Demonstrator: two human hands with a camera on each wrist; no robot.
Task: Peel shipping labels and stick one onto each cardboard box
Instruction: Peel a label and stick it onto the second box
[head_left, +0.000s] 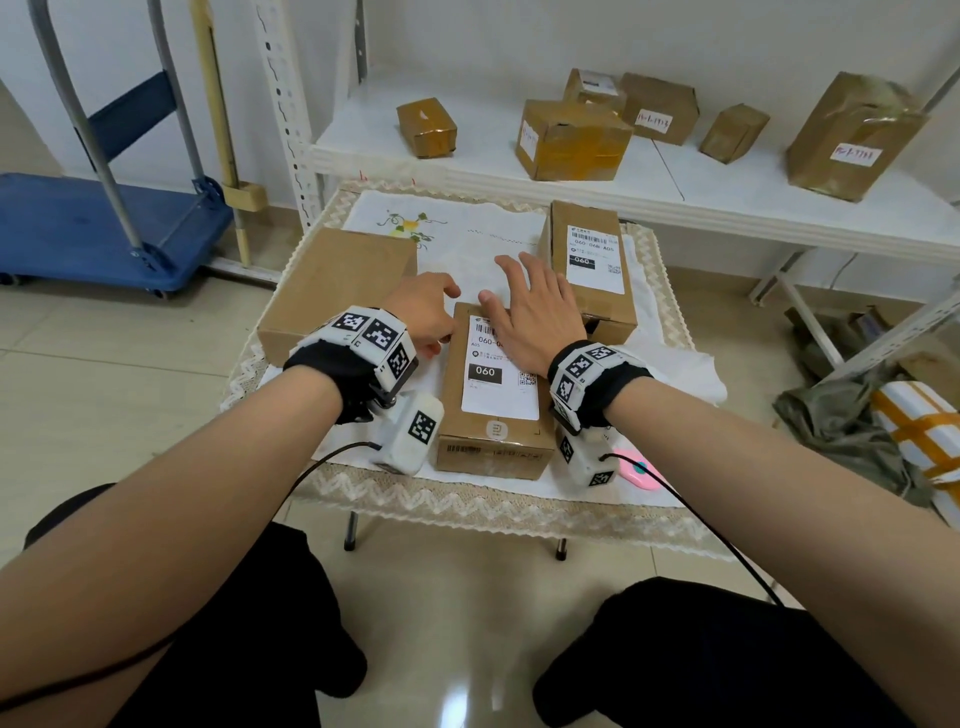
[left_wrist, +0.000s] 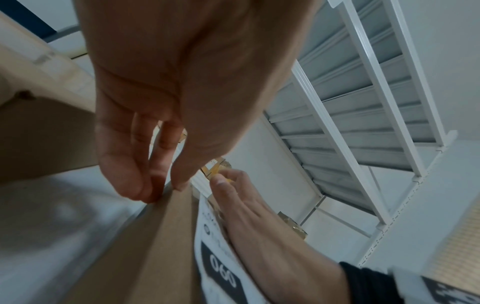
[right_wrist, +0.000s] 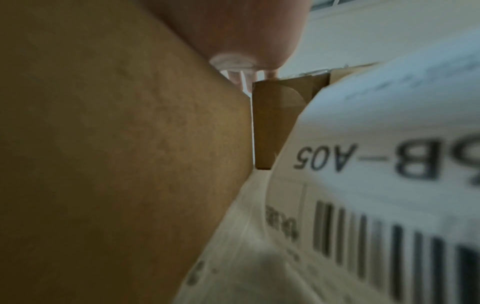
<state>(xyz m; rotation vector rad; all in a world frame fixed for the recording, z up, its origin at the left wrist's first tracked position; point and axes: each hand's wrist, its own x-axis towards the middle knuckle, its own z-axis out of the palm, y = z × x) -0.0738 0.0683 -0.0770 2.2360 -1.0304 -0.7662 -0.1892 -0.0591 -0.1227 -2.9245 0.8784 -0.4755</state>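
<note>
We judge the step to be smoothing: right hand (head_left: 535, 317), fingers straight, presses the label (head_left: 500, 375) onto the box (head_left: 493, 395) at the worktop's (head_left: 467, 499) near edge, left hand (head_left: 423, 312) pinching its left edge; next, label the bare box (head_left: 337, 291) at the left edge.
</note>
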